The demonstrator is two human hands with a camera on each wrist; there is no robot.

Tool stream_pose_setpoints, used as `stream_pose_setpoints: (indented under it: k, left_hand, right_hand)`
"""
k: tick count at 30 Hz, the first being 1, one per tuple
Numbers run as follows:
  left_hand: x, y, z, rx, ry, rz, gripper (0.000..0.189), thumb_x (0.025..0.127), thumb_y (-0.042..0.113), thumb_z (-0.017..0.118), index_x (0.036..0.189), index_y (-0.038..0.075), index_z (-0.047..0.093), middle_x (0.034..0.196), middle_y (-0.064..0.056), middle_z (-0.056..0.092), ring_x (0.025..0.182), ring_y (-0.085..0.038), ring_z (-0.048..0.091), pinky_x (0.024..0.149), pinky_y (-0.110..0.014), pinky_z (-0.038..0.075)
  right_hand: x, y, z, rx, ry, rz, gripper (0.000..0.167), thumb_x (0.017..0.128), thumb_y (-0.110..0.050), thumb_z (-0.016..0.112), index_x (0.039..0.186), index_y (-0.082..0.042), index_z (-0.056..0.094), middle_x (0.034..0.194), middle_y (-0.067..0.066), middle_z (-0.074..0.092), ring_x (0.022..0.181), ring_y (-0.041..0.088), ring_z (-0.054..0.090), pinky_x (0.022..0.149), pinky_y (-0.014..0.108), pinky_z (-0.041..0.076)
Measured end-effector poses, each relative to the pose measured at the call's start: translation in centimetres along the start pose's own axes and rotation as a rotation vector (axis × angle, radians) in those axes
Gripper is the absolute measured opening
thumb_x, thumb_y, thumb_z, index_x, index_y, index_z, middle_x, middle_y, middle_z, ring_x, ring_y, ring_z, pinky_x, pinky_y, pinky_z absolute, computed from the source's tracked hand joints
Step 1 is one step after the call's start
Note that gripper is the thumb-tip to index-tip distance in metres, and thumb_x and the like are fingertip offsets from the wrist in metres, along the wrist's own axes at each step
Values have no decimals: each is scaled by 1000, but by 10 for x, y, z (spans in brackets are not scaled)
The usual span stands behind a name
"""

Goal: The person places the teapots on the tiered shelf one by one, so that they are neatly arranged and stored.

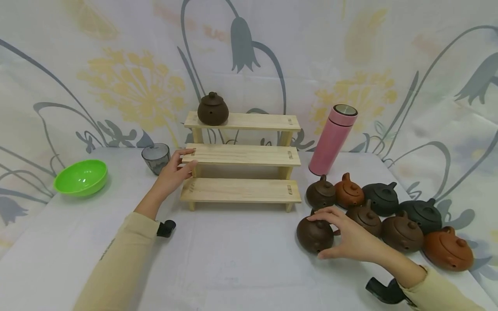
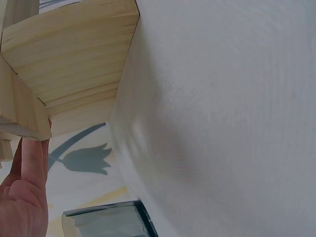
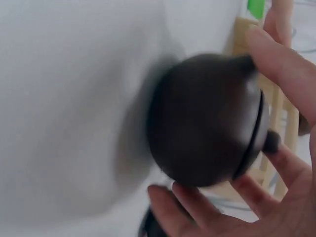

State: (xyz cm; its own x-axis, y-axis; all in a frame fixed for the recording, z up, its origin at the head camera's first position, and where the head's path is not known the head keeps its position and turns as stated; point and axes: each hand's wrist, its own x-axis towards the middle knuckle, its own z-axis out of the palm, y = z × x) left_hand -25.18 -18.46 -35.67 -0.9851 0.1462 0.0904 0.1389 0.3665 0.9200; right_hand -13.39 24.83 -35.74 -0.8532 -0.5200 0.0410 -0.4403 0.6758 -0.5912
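My right hand [image 1: 346,237] curls round a dark brown teapot [image 1: 315,235] near the table's right front, fingers over its lid and thumb low at its side. The right wrist view shows the thumb by the spout of this teapot [image 3: 202,123] and other fingers against its body and lid. Whether its base touches the cloth I cannot tell. At the left end of a three-step wooden stand [image 1: 241,154], my left hand [image 1: 173,175] holds the middle board between fingers and thumb. Another dark brown teapot [image 1: 212,109] sits upright at the left of the top board.
Several brown, black and orange teapots [image 1: 383,198] crowd the right side, close to my right hand. A pink flask [image 1: 332,140] stands behind them. Beyond my left hand stands a grey glass [image 1: 156,160], with a green bowl [image 1: 81,178] farther left. Floral cloth [image 1: 256,52] hangs behind.
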Motion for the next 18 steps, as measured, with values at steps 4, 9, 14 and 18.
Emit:
stream_pose_setpoints:
  k: [4, 9, 14, 18]
  left_hand:
    - [0, 1, 0, -8, -6, -3, 54, 95, 38, 51, 142, 17, 32, 147, -17, 24, 120, -36, 43, 95, -44, 43]
    - [-4, 8, 0, -28, -21, -16, 51, 97, 29, 50, 142, 12, 31, 148, -17, 22, 120, -39, 42, 95, -47, 42]
    - [-5, 10, 0, -28, -21, -14, 52, 97, 32, 51, 141, 13, 32, 147, -17, 24, 119, -37, 43, 95, -45, 43]
    - [-2, 2, 0, -22, -10, -2, 54, 95, 37, 52, 142, 17, 32, 148, -14, 23, 120, -35, 43, 94, -44, 44]
  right_hand:
    - [3, 2, 2, 0, -2, -27, 65, 66, -44, 82, 121, -22, 57, 128, 10, 46, 110, 32, 49, 71, 39, 50]
    - [4, 0, 4, 1, 26, -11, 62, 63, -43, 84, 117, -24, 60, 123, 5, 51, 106, 27, 51, 69, 33, 49]
    - [7, -9, 3, 32, 33, -7, 58, 64, -41, 85, 115, -27, 61, 123, 3, 51, 105, 24, 51, 66, 29, 49]
    - [16, -22, -4, 47, 47, -56, 57, 63, -40, 85, 114, -29, 61, 125, 3, 52, 108, 21, 50, 67, 29, 51]
